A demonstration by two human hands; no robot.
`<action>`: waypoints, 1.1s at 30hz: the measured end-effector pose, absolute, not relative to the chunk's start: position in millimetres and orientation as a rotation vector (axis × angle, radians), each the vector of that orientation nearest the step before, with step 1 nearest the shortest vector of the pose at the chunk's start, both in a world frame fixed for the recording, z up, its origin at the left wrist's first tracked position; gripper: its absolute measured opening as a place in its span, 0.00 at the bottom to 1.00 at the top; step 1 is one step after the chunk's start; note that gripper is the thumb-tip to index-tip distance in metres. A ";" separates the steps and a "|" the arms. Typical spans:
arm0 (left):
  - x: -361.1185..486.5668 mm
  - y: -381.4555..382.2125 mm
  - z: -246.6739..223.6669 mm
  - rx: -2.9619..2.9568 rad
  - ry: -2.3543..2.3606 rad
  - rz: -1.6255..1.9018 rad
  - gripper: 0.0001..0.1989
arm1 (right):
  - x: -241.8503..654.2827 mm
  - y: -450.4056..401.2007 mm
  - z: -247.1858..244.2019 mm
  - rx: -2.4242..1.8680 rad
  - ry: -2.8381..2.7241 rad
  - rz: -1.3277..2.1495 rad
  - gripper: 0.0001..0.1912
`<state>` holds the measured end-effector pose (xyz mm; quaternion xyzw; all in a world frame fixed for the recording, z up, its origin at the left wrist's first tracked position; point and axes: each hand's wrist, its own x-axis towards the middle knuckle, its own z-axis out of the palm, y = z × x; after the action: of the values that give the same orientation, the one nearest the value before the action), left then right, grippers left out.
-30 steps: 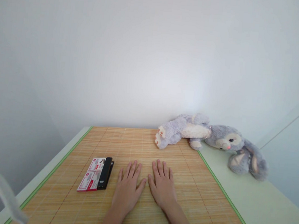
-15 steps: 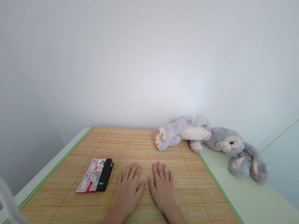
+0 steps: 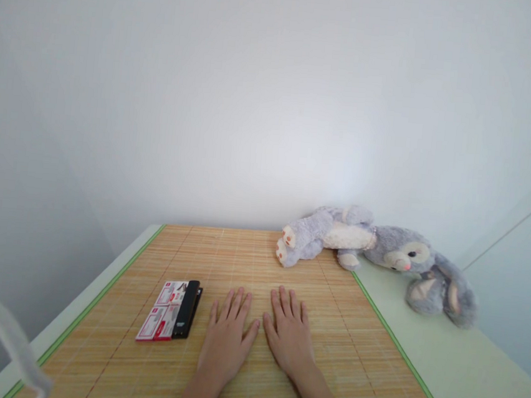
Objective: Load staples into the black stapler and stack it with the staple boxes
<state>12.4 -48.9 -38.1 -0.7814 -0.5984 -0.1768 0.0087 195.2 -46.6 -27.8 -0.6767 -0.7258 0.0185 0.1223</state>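
Left hand [image 3: 223, 348] and right hand [image 3: 290, 340] lie palm-down, fingers slightly apart, on the tan green-edged bamboo mat [image 3: 222, 258]. Good rest: palms flat, wrists loose. Left of them: red-and-white flat boxes [image 3: 162, 312] beside long black stapler-like tool [image 3: 186, 310]. Grey plush rabbit [image 3: 349, 237] at back right.

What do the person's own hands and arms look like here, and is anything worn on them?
The left hand and right hand are bare: no gloves, rings or watch show. No sleeve covers the visible left forearm or right forearm.
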 end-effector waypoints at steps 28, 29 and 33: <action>22.9 -65.2 -29.8 -2.442 -1.904 -0.525 0.29 | 191.8 -46.0 -22.0 -1.973 -2.077 0.209 0.33; 27.1 -71.6 -29.9 -2.450 -1.906 -0.536 0.29 | 188.3 -43.6 -20.0 -1.994 -2.038 0.267 0.33; 48.5 -99.6 -42.6 -2.539 -1.876 -0.513 0.31 | 159.4 -29.1 -4.1 -1.939 -1.859 0.664 0.38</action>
<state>48.5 -99.6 -42.6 -0.7936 -0.5863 -0.1604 -0.0283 159.4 -29.1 -4.1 -0.6884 -0.6602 0.2359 0.1861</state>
